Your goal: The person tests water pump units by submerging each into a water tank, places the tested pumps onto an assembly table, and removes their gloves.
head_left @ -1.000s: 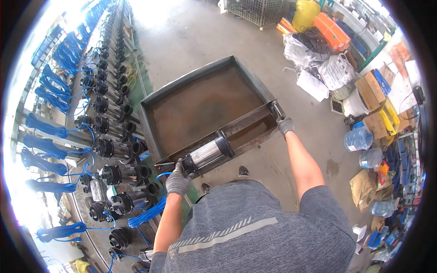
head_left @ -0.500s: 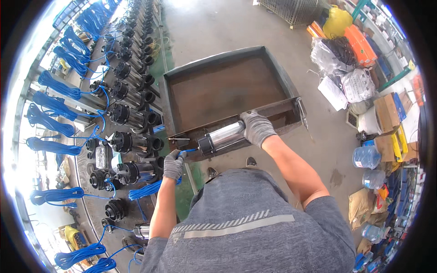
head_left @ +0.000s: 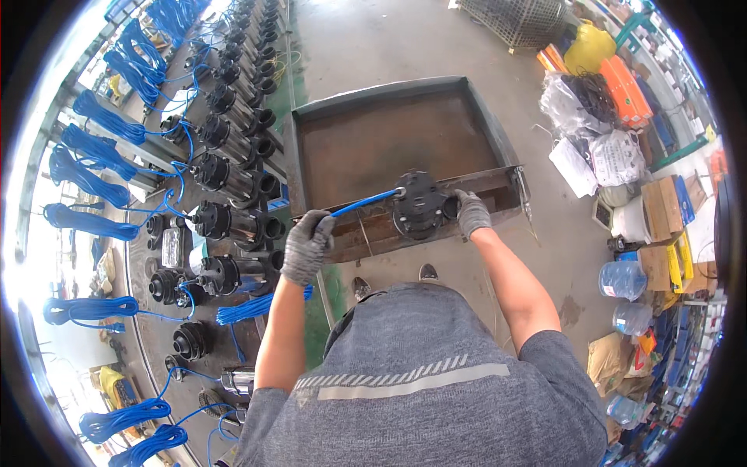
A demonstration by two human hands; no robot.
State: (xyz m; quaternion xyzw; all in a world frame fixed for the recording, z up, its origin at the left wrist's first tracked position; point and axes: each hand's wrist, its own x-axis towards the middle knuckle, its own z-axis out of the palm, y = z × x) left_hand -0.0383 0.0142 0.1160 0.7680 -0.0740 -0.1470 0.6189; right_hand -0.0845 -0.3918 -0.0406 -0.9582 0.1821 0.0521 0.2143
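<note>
At the near-left corner of the open metal tank [head_left: 397,140], the grey-gloved left hand [head_left: 306,247] is curled around a blue cable [head_left: 364,202], which looks light and bendy, better for guiding than lifting. Rightward, at the tank's near edge, is the black-topped pump [head_left: 419,206], top end facing up. It is probably heavy and rigid; if its hidden barrel is smooth metal, that may slip, so the projecting outlet or top seems the surer hold. The gloved right hand [head_left: 471,215] is at that outlet, fingers partly bent; how firmly they grip, I cannot tell.

Counts: left of the tank, at least seven blue coils [head_left: 89,222], then a row of pumps [head_left: 226,177] too overlapped to number; before its near edge, two shoes [head_left: 426,272]; right of it, one yellow bag [head_left: 589,48] and three clear jugs [head_left: 622,280].
</note>
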